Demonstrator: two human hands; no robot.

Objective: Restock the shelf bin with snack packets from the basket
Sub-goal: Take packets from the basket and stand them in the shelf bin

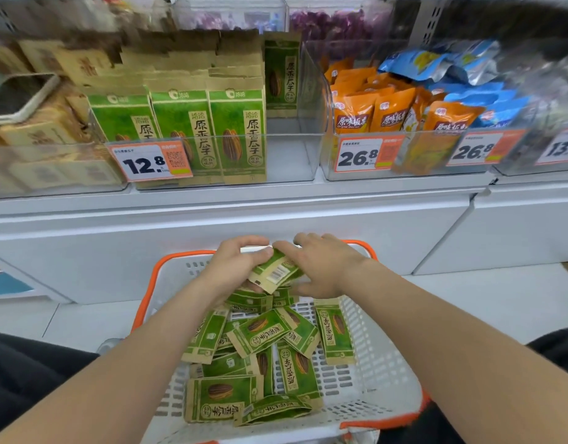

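A white basket with an orange rim (385,366) stands below me, with several green sunflower-seed packets (263,334) loose in it. Over its far end my left hand (234,267) grips a small stack of green packets (274,274), barcode side up. My right hand (321,267) lies on the same stack from the right, fingers spread over its top edge. On the shelf above, a clear bin (289,161) with a 12.8 tag holds rows of upright green packets (209,129) on its left and middle; its right side shows bare floor.
The neighbouring clear bin (404,168) on the right holds orange and blue snack bags behind 26.8 tags. Brown paper packets and a phone-like device (20,97) fill the bin at the left. A white cabinet front (212,238) runs between shelf and basket.
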